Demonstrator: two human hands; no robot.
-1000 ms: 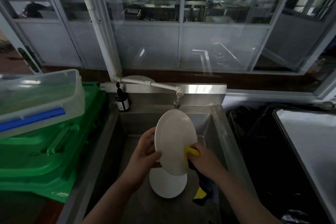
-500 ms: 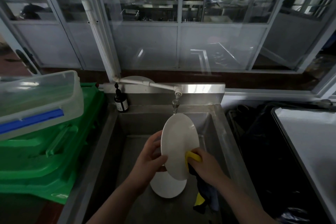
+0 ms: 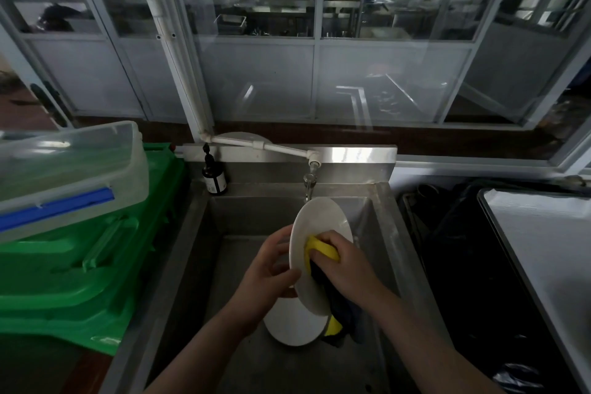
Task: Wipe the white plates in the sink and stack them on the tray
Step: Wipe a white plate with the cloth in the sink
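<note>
White plate (image 3: 321, 217) gripped by left hand (image 3: 268, 275); right hand (image 3: 347, 269) presses yellow cloth (image 3: 321, 248) on it; bottle (image 3: 215, 181) label unreadable

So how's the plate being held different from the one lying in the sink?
The held plate stands nearly on edge above the basin, gripped by the left hand and rubbed with the cloth by the right hand. The lower plate lies flat on the sink floor, untouched. Both are round and white.
</note>
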